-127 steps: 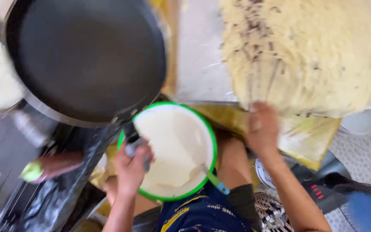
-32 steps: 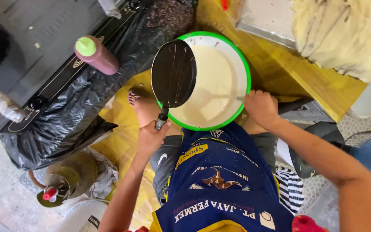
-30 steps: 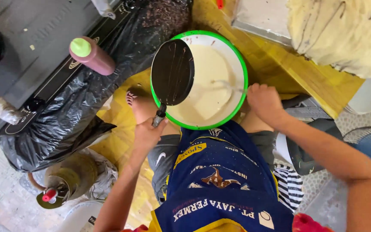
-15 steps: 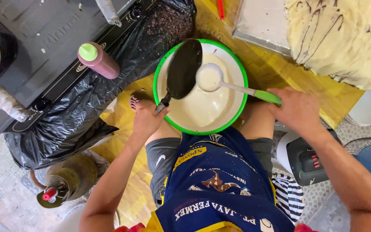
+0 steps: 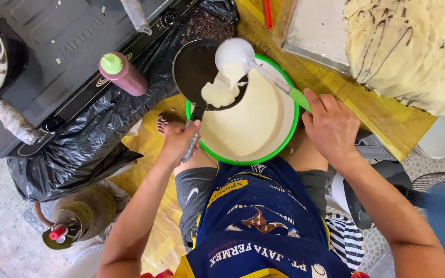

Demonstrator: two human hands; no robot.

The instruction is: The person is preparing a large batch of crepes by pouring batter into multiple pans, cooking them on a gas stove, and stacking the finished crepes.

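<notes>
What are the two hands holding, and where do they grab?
The left hand grips the small black pan by its handle. The right hand holds the white ladle by its green handle end.

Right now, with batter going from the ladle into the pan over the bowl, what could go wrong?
1. The small black pan is tilted in the left hand; batter pooling near its lower rim may run over, though probably into the green-rimmed bowl.
2. The ladle, held far back on its handle by the right hand, could wobble and splash the black plastic sheet beside the bowl.
</notes>
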